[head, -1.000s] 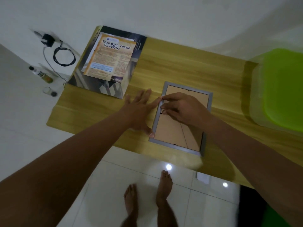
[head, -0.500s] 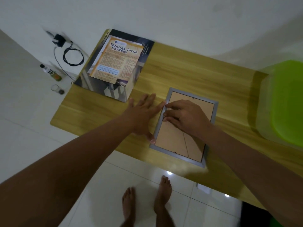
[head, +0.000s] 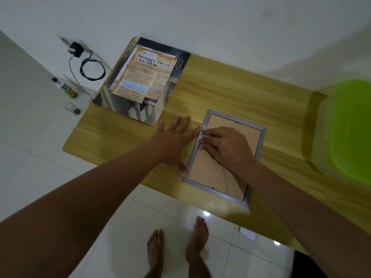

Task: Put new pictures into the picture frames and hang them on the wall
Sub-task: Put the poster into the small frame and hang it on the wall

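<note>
Two hands at work. Picture frame (head: 206,171) lies face-down on table (head: 220,87), by near edge, right of centre. L hand (head: 174,141) flat, fingers spread, thumb + index touching frame's left rail. R hand (head: 224,147) on backing, curled fingers pinching at same rail.

Green-lidded bin (head: 353,127) at right; charger (head: 75,49), bottle (head: 65,88) and glass (head: 70,107) on the floor (head: 40,157).

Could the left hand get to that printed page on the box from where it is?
Probably yes. The left hand lies flat on the table beside the picture frame, and the printed page sits on the box just beyond it, with only bare wood between.
</note>
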A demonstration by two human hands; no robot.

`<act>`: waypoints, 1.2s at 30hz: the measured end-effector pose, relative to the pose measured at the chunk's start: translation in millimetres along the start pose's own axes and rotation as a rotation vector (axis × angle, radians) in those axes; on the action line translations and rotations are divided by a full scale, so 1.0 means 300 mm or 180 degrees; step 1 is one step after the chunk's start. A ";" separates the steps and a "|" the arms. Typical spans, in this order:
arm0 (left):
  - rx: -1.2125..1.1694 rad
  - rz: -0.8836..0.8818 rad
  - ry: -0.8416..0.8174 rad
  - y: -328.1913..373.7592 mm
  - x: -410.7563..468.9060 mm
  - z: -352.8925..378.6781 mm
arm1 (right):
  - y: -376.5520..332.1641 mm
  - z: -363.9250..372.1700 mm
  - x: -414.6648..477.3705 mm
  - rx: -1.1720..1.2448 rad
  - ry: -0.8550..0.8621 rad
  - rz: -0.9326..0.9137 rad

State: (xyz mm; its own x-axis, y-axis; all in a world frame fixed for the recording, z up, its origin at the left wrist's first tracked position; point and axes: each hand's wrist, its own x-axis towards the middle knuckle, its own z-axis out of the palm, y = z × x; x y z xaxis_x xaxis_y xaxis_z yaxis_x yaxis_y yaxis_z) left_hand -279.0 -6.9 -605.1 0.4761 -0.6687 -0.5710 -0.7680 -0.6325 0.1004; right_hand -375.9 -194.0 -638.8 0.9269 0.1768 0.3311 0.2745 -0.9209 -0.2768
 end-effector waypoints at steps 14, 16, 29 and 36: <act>0.0025 -0.0030 -0.0072 0.006 -0.010 -0.018 | -0.009 0.014 -0.017 -0.0154 0.0055 0.0047; 0.0040 -0.0033 -0.0067 0.009 -0.010 -0.019 | -0.013 0.016 -0.016 -0.0163 0.0098 0.0051; 0.0050 -0.0132 -0.0132 0.034 -0.019 -0.040 | 0.055 -0.102 -0.023 -0.0094 -0.0202 0.0938; 0.0093 -0.0015 -0.0356 0.057 0.014 -0.057 | 0.138 -0.131 -0.035 -0.0227 -0.0402 0.1960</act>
State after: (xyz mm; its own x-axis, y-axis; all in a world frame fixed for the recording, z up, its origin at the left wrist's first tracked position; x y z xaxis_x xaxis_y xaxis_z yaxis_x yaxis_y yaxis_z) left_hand -282.8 -27.1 -592.0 0.4301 -0.6170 -0.6590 -0.7788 -0.6228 0.0748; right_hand -384.4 -247.7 -618.4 0.9338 -0.3572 0.0200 -0.3325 -0.8870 -0.3206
